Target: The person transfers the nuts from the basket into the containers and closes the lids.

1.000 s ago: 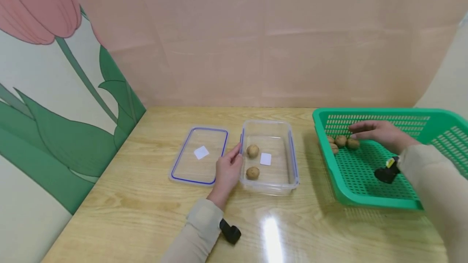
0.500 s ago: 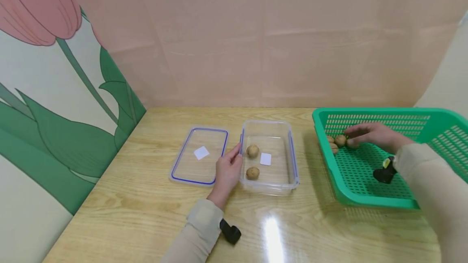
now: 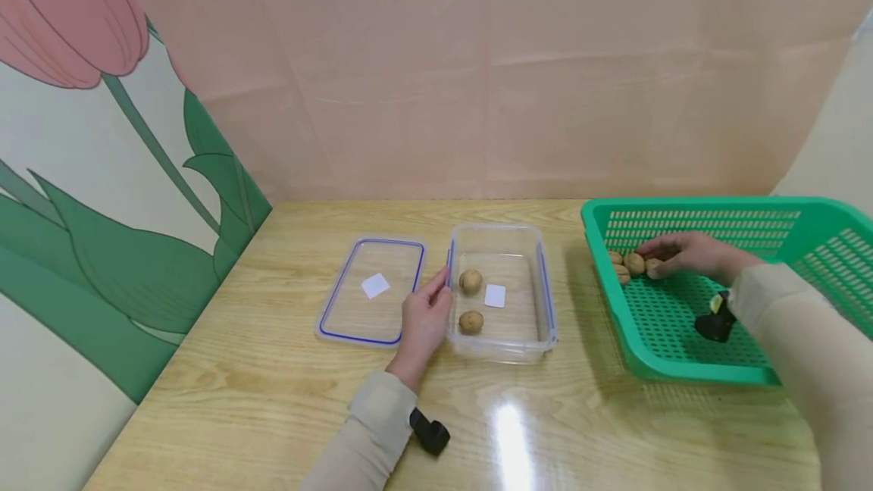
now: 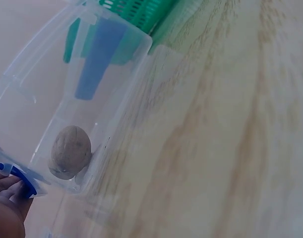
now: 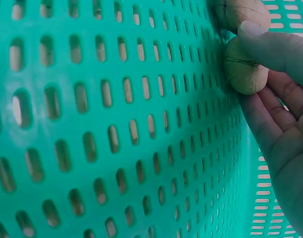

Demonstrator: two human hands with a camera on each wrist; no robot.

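Note:
Beside the clear plastic food container (image 3: 518, 324), my left hand (image 3: 426, 317) holds its left side at the blue-edged flap, fingers against the flap (image 4: 23, 182) in the left wrist view. Two walnuts lie inside along the container's left side, a rear walnut (image 3: 470, 281) and a front walnut (image 3: 470, 322). Over to the right, my right hand (image 3: 692, 256) reaches into the green basket (image 3: 709, 207). Thumb and fingers pinch a walnut (image 5: 245, 69) low in the basket, partly covered by the thumb. Another walnut (image 5: 245, 12) touches it.
A clear lid (image 3: 395, 264) with a blue seal lies flat left of the container. White square labels show on the lid and on the container's base. Several walnuts (image 3: 634, 264) cluster in the basket's left corner. A pink-covered wall rises behind the wooden table (image 3: 273, 400).
My right hand has moved slightly left and down in the basket, and its thumb and fingers have closed round a walnut. The left hand and container have stayed in place.

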